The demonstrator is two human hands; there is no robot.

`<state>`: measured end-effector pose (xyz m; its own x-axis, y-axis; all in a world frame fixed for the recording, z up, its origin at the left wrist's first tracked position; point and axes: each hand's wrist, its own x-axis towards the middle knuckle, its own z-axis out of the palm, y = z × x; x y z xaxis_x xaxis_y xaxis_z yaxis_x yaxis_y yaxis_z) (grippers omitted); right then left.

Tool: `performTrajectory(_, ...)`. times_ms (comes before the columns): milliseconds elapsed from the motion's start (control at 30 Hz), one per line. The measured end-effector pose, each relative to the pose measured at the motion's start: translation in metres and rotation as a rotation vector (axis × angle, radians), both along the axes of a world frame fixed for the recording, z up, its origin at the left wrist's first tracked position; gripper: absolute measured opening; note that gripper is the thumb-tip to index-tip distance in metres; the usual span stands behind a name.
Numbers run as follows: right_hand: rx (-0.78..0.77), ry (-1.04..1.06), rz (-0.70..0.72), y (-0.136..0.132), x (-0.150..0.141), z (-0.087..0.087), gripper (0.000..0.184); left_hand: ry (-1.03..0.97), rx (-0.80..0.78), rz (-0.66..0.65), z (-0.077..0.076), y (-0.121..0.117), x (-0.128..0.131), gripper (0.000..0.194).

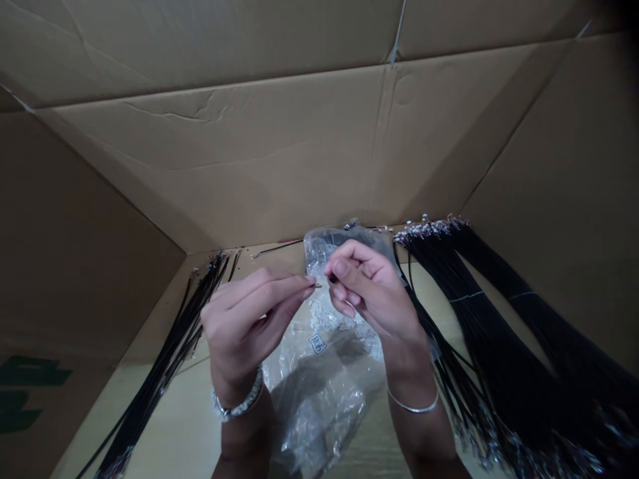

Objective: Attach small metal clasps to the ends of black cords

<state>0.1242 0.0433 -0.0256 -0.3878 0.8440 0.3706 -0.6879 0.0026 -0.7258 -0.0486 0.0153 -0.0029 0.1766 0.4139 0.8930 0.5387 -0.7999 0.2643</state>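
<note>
My left hand (252, 309) is closed in a pinch, and a tiny gold-coloured metal tip (318, 285) pokes out past its thumb and forefinger. Just to the right, my right hand (372, 289) has its thumb and fingers closed around a small black piece (333, 278), mostly covered by the fingers. A narrow gap separates the two sets of fingertips. Below them lies a clear plastic bag (324, 399) with many small white parts (327, 316) inside and a printed label (317, 343) on it.
Cardboard walls (279, 159) stand behind and at both sides. Thick bundles of black cables (492, 332) lie on the right, with a smaller black cable bundle (164, 366) on the left. One loose cable (277, 249) rests near the back wall.
</note>
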Motion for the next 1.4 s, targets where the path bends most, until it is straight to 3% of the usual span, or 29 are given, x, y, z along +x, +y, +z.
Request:
performTrajectory(300,0.068,-0.019,-0.075,-0.002,-0.004,0.001,0.011,-0.117,-0.015,-0.045,0.0,0.001,0.005,0.014)
performTrajectory(833,0.0,-0.065,-0.092,-0.009,-0.006,0.008,0.006,-0.017,-0.028,-0.048,0.003,0.002,0.001,0.016)
performTrajectory(1400,0.045,-0.128,-0.131,-0.01,-0.003,0.009,0.005,-0.003,-0.011,-0.023,0.003,0.0,0.001,0.018)
